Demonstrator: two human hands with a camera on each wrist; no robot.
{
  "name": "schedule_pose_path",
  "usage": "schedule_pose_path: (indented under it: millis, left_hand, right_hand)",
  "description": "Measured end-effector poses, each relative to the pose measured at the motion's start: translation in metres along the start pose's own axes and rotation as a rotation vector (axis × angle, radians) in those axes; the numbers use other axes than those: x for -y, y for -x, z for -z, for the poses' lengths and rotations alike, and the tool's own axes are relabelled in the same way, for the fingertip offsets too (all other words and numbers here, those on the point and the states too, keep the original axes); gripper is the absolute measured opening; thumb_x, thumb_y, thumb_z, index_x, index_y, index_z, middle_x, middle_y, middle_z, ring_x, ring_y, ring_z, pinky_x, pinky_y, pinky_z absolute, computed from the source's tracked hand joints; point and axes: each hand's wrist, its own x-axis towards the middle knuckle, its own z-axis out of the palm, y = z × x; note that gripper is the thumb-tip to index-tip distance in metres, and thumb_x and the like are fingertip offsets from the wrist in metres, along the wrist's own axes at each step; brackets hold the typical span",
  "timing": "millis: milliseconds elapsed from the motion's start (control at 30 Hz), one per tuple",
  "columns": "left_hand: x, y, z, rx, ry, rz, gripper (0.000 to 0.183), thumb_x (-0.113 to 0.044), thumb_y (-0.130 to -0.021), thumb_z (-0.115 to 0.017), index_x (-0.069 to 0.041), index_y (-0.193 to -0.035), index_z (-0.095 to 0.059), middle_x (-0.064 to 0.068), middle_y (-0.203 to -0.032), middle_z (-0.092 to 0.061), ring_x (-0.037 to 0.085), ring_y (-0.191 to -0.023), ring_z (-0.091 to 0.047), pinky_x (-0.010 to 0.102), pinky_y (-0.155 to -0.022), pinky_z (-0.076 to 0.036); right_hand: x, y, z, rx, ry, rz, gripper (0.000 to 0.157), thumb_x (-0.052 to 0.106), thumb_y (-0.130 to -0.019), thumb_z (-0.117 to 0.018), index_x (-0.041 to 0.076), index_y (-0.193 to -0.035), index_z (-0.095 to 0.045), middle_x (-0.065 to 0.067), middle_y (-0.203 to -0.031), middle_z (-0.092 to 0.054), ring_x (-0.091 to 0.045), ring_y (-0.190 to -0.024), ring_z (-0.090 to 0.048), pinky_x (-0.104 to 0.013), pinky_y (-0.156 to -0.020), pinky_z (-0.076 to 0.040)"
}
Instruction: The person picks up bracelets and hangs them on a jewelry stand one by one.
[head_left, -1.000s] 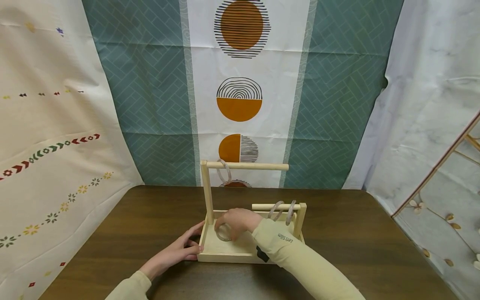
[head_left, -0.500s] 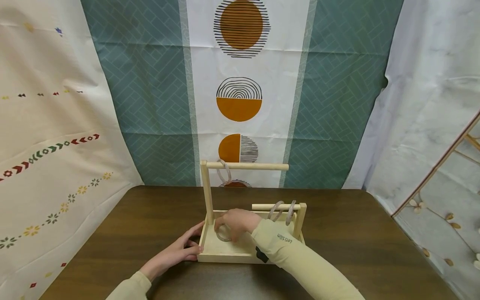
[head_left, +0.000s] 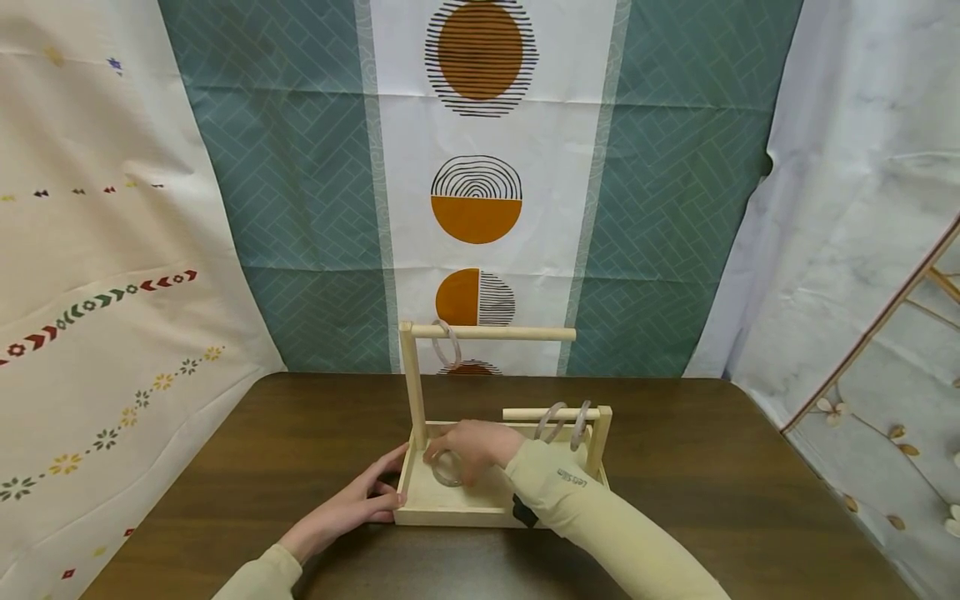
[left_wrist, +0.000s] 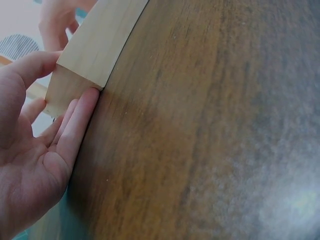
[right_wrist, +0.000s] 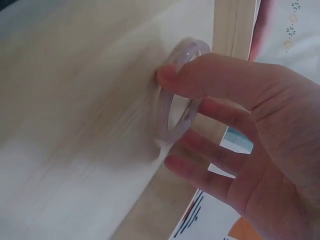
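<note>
A pale wooden bangle stand [head_left: 427,517] has a shallow tray base, a tall arm at the left and a short arm at the right. Inside the tray, my right hand [head_left: 474,446] pinches a translucent pale bangle [right_wrist: 165,110] between thumb and fingers. In the right wrist view this bangle stands tilted on edge, near or touching the tray floor. My left hand [head_left: 360,500] rests against the tray's left end, with its thumb at the near corner and its fingers [left_wrist: 82,112] along the end wall.
One bangle [head_left: 447,345] hangs on the tall upper bar [head_left: 517,333], near its post. Two bangles [head_left: 580,426] hang on the short lower bar [head_left: 521,413]. Under the stand is a dark wooden table [head_left: 712,483], with patterned cloths [head_left: 667,208] behind and beside it.
My right hand's fingers have shifted very slightly left around the bangle. The left hand and the stand hold their places, and the head view has drifted a little.
</note>
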Motion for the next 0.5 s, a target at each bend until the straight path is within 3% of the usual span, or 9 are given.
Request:
schedule_pose_path:
  millis: [133,500]
  left_hand:
    - [0.001,0.000,-0.001,-0.003,0.001,0.009,0.080,-0.022,-0.099,-0.059,-0.023,-0.160,-0.008,0.025,-0.155,-0.019,0.021,-0.112,-0.051,0.032,-0.089,-0.056]
    - [0.000,0.001,0.000,0.002,-0.004,0.006,0.080,-0.023,-0.099,-0.059,-0.022,-0.161,-0.007,0.025,-0.155,-0.018,0.021,-0.112,-0.050,0.031,-0.089,-0.055]
  right_hand:
    - [0.002,0.003,-0.001,-0.003,-0.007,-0.004,0.071,0.011,-0.068,-0.089,0.034,-0.130,-0.063,0.000,-0.149,-0.051,-0.013,-0.116,-0.059,-0.027,-0.098,-0.049]
    - [0.013,0.013,0.010,-0.100,0.024,0.073,0.071,0.013,-0.071,-0.087,0.031,-0.133,-0.057,0.004,-0.146,-0.048,-0.018,-0.125,-0.054,-0.032,-0.104,-0.047]
